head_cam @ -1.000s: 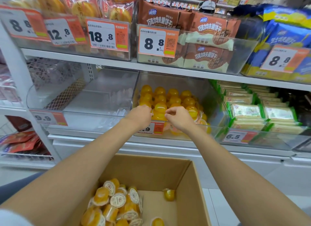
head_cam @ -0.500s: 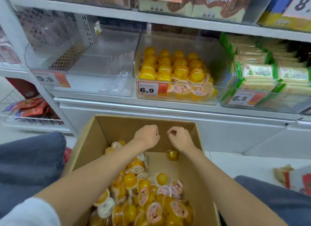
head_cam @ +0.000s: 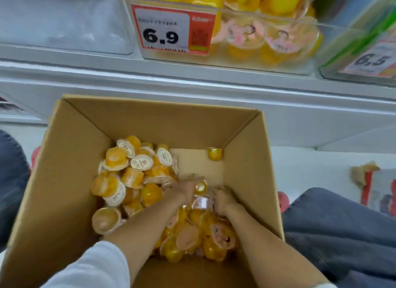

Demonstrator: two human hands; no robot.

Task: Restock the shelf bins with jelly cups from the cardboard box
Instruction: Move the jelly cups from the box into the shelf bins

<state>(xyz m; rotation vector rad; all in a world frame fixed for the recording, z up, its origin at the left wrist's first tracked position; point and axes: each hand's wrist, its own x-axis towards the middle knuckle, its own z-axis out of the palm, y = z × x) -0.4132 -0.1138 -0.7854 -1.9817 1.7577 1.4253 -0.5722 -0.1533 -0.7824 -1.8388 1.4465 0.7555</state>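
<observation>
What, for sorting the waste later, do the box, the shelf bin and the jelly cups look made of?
Cardboard box: matt brown cardboard, folded at the corners. Shelf bin: clear glossy rigid plastic; contents show through it. Jelly cups: probably thin clear plastic, with printed film lids.

— How many boxes?
— One cardboard box [head_cam: 64,159], at six o'clock.
— Cups in it?
— The jelly cups [head_cam: 128,176] lie heaped and overlapping, so I cannot get an exact count; well over twenty. One lone cup [head_cam: 215,153] lies apart, at the box's one o'clock corner.
— Hands?
— Two: left hand [head_cam: 184,190], right hand [head_cam: 222,198].
— Bins?
— Three: left bin [head_cam: 64,19] at eleven o'clock, middle bin [head_cam: 257,58] at twelve, right bin [head_cam: 353,19] at two.
— Price tags?
— Two: 6.9 tag [head_cam: 162,30], 6.5 tag [head_cam: 372,61].
</observation>
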